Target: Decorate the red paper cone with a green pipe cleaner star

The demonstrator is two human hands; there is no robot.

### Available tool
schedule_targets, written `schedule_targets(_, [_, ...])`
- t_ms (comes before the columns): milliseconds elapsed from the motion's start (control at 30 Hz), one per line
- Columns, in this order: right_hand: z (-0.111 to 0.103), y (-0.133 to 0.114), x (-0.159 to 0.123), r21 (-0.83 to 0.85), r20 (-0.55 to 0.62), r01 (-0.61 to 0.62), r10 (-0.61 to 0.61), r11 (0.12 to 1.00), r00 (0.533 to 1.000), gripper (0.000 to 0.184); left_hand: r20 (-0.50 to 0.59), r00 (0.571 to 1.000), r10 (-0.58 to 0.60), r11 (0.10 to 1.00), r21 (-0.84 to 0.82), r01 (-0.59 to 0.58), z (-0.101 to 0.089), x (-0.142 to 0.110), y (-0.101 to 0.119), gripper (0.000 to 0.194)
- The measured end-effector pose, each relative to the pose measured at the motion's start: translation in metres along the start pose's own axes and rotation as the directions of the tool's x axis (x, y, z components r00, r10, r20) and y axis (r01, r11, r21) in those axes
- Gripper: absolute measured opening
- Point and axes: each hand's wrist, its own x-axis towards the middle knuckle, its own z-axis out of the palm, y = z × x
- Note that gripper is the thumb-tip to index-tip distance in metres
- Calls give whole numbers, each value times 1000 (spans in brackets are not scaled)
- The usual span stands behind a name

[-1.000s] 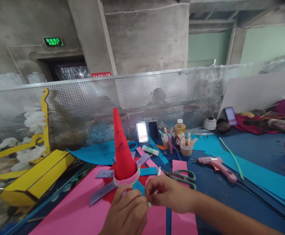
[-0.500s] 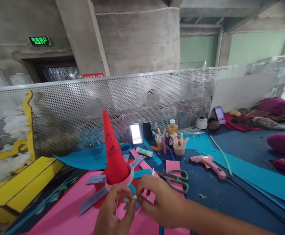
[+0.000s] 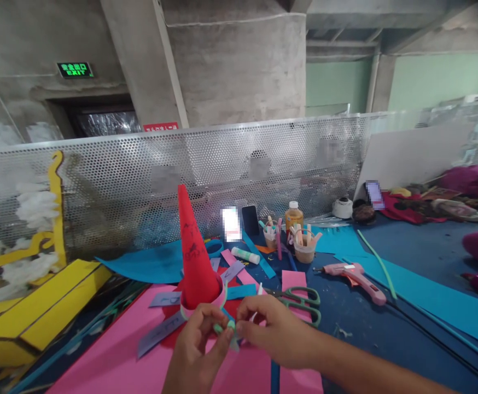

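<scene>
Over pink sheets [image 3: 140,339], my left hand [image 3: 198,350] pinches a small light green piece [image 3: 231,325], soft and curled, between thumb and forefinger. From the other side, my right hand [image 3: 275,331] has its thumb and fingers closed at the same piece. A white pointed tip [image 3: 260,288] shows just above the right hand; whether that hand holds it I cannot tell. Behind the hands a red paper cone [image 3: 198,262] stands upright with a pink band round its base. Lavender paper strips [image 3: 161,331] with writing and blue strips spread out from it.
Green-handled scissors [image 3: 304,298] lie right of my right hand, partly on pink paper. Further right is a pink glue gun [image 3: 356,276] with a black cord. A glue stick [image 3: 245,255], small baskets [image 3: 304,251] and a bottle [image 3: 293,216] stand behind. A yellow box [image 3: 46,306] sits left.
The whole view has shifted slightly, so things sit a little further right. Both hands still pinch the green piece, with a pale end now hanging below the fingers.
</scene>
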Motion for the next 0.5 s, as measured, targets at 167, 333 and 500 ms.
schedule_targets(167, [-5,6,7,244,183,-215,173,946,968,8,81,996,35,990,133,-45,-3,-3,4,32])
schedule_targets(333, [-14,11,5,303,309,-339,245,891,919,12,123,990,66,981,172,-87,0,-6,8,28])
schedule_targets(500, [-17,5,3,326,331,-339,229,882,915,12,83,993,90,980,172,-103,1,-9,8,23])
